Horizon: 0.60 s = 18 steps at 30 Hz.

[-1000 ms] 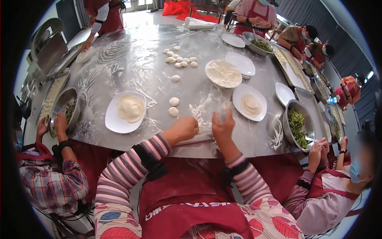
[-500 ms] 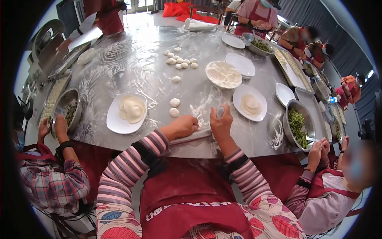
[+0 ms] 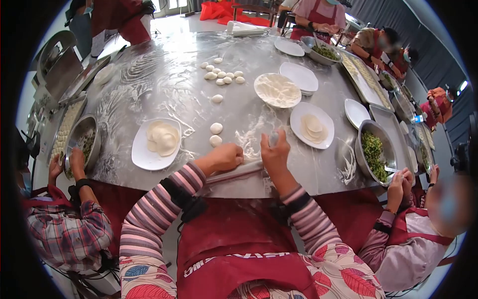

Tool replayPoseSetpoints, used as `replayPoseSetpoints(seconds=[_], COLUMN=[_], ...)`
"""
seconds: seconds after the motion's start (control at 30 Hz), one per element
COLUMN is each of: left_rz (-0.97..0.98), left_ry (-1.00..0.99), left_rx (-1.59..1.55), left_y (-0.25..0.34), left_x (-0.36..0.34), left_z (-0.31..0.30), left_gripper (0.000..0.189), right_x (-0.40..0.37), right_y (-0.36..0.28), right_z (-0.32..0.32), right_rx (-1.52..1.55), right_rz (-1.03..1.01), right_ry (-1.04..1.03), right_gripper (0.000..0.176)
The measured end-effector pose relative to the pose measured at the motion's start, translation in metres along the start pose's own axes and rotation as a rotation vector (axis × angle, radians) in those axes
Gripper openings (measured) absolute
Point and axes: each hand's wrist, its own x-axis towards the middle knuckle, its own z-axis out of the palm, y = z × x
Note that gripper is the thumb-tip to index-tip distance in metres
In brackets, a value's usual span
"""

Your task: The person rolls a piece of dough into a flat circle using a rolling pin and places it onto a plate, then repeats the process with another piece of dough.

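Near the table's front edge, a pale rolling pin (image 3: 234,173) lies slanted in front of me. My right hand (image 3: 276,154) is closed around its right end. Just left of it, my left hand (image 3: 221,158) has its fingers curled together at the pin's far side; what they pinch is hidden. Two small dough balls (image 3: 215,134) sit beyond my left hand. On the left, a white plate (image 3: 141,158) holds stacked round dough wrappers (image 3: 163,138). Another white plate (image 3: 323,116) with wrappers (image 3: 313,128) lies to the right, beyond my right hand.
Several dough balls (image 3: 223,77) and a bowl of flour (image 3: 277,90) are farther back on the floury steel table (image 3: 164,84). Bowls of green filling (image 3: 373,154) stand at both sides. Co-workers' hands (image 3: 400,187) work at right and at left (image 3: 74,162).
My hands keep nearly the same pose around the rolling pin, and more of the pin shows below my left hand. The view has shifted slightly. A co-worker at the back left has moved.
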Motion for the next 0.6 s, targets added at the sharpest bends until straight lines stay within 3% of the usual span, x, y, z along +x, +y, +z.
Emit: replayPoseSetpoints(seconds=[0.13,0.23,0.3,0.4,0.53,0.6], left_rz=[0.034,-0.089,0.026,0.056,0.073,0.025], left_ry=[-0.042,-0.136,-0.074,0.051,0.004,0.015], left_rx=[0.012,-0.200,0.024,0.079,0.082,0.005], left_y=[0.002,-0.005,-0.002,0.007,0.002,0.005], left_x=[-0.022,-0.020,-0.010,0.001,-0.016,-0.023], left_z=[-0.011,-0.001,0.001,0.003,-0.007,-0.009], left_gripper=[0.015,0.017,0.017,0.020,0.016,0.015], right_x=[-0.038,-0.044,-0.021,0.004,-0.027,-0.048], right_y=[-0.008,-0.016,-0.002,0.000,-0.007,-0.013], right_z=[-0.036,-0.043,-0.020,0.005,-0.028,-0.046], right_rx=[-0.018,0.028,-0.050,0.006,-0.080,0.090], right_rz=[-0.007,0.035,-0.028,-0.007,-0.056,0.069], right_ry=[-0.004,0.020,0.035,-0.006,0.022,-0.026], right_gripper=[0.024,0.024,0.024,0.026,0.025,0.024])
